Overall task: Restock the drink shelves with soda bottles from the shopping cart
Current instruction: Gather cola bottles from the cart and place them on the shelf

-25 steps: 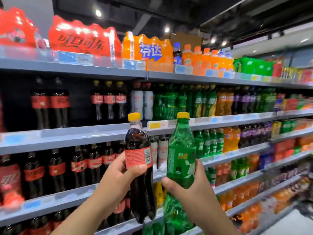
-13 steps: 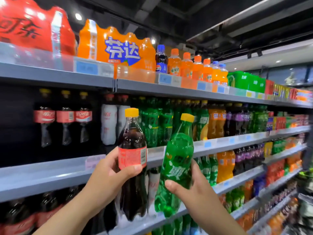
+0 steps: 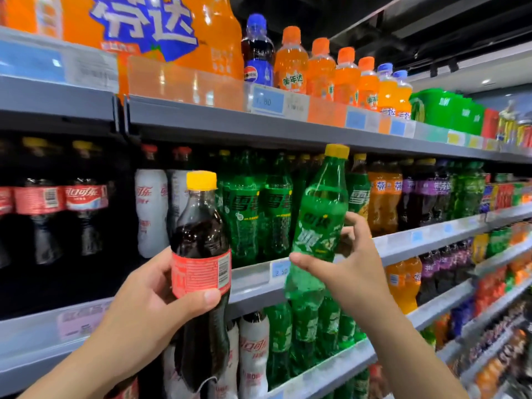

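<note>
Up by the drink shelf (image 3: 288,286), your left hand (image 3: 149,306) gripped the upright cola bottle (image 3: 201,226) while your right hand (image 3: 345,272) pinched the tilted green bottle (image 3: 319,220).

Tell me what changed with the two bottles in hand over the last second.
The right hand lifted the green bottle and tipped its cap rightward, toward the shelved green bottles on the shelf behind. It now fronts that row. The camera also came closer to the shelves. Unchanged: the left hand holds the cola bottle upright, and both grips remain.
</note>
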